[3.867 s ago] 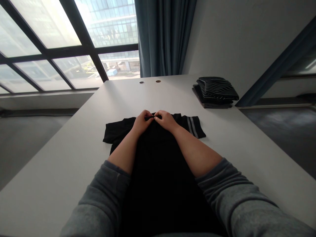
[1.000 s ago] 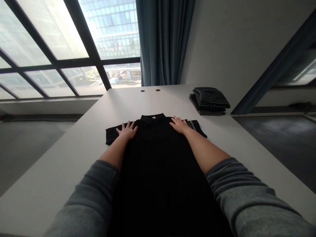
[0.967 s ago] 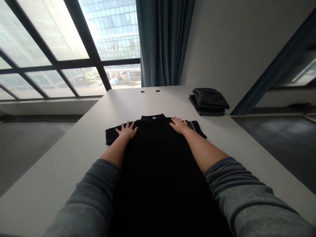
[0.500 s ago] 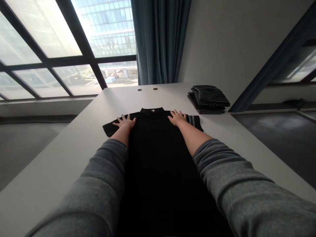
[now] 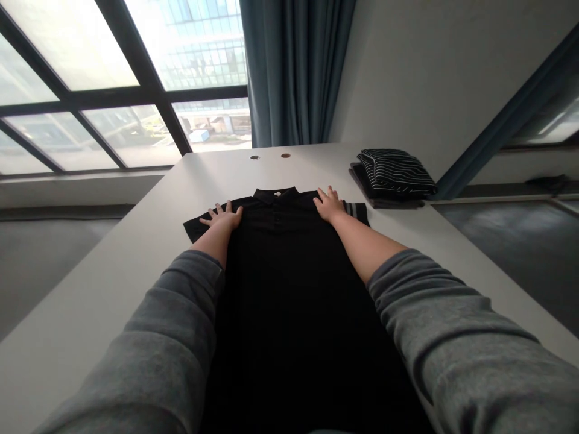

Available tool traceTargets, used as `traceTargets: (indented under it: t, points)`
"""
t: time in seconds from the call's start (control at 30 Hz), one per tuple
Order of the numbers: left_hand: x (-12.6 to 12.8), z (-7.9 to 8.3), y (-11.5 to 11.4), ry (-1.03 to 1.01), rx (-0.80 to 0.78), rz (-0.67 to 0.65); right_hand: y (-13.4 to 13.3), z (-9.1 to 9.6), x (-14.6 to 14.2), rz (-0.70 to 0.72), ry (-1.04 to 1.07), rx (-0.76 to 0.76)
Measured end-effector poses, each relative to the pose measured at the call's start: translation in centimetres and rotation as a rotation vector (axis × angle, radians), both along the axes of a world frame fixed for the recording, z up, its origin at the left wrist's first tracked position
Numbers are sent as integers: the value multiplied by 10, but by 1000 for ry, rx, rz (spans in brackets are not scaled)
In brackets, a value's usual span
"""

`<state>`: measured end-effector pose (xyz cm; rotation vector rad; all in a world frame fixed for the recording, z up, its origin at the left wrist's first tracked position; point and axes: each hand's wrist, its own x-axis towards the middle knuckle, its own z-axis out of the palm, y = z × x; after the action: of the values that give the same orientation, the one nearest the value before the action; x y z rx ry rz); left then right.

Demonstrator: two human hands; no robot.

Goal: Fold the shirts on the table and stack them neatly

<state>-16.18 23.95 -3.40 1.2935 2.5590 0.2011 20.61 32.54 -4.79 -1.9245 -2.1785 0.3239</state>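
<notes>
A black short-sleeved polo shirt (image 5: 289,289) lies spread flat, front up, its collar at the far end. My left hand (image 5: 224,218) rests open on the shirt's left shoulder area as I see it, fingers spread. On the opposite shoulder, beside the grey-striped sleeve, my right hand (image 5: 329,205) lies with its fingers apart. Neither hand grips the cloth. My forearms, in grey sleeves, cover parts of the shirt's sides, and the lower hem runs out of clear sight at the bottom.
Under the shirt is a white table (image 5: 136,265) with two round holes near its far edge. A stack of folded dark clothes (image 5: 395,178), a white-striped one on top, sits at the far right. Behind are a blue curtain (image 5: 294,72) and windows (image 5: 149,90).
My right hand has shifted slightly outward and away from me over the shoulder; my left has moved a little outward. The camera view has shifted slightly. Both hands stay spread on the shirt.
</notes>
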Motion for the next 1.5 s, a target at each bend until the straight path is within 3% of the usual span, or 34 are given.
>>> traceTargets:
  t: [0.13,0.27,0.33,0.47,0.57,0.63,0.8,0.97,1.07,1.17,1.27,1.33,1.43,1.5]
  points:
    - [-46,-4,-38,41,-36,69,-28,-5,45,79,-131,-73]
    - [-89,-16,-80,148,95,0,-46,-19,81,68,-165,43]
    - [-96,-16,-91,197,141,57,-49,-21,88,20,-134,110]
    - [-93,-7,-92,206,173,227,-54,-17,92,-234,-84,225]
    - [-92,6,-84,123,191,203,-60,-18,97,-447,-59,238]
    - [-91,17,-78,48,233,170,-61,-20,101,-463,-54,248]
    - [-67,56,-67,113,369,47,-53,-23,108,-332,-13,287]
    - [-1,86,-60,275,364,-171,-51,-16,101,-334,179,346]
    - [49,79,-59,313,276,-281,-58,-7,93,-336,307,371]
    - [93,60,-64,290,141,-375,-64,0,88,-282,403,419]
    - [116,42,-74,232,5,-473,-66,1,87,-222,490,410]
    - [115,37,-84,241,66,-510,-67,-1,88,-173,519,372]
    - [91,34,-102,316,210,-485,-66,-2,89,-108,487,293]
    - [69,29,-117,314,172,-427,-65,0,88,-88,430,225]
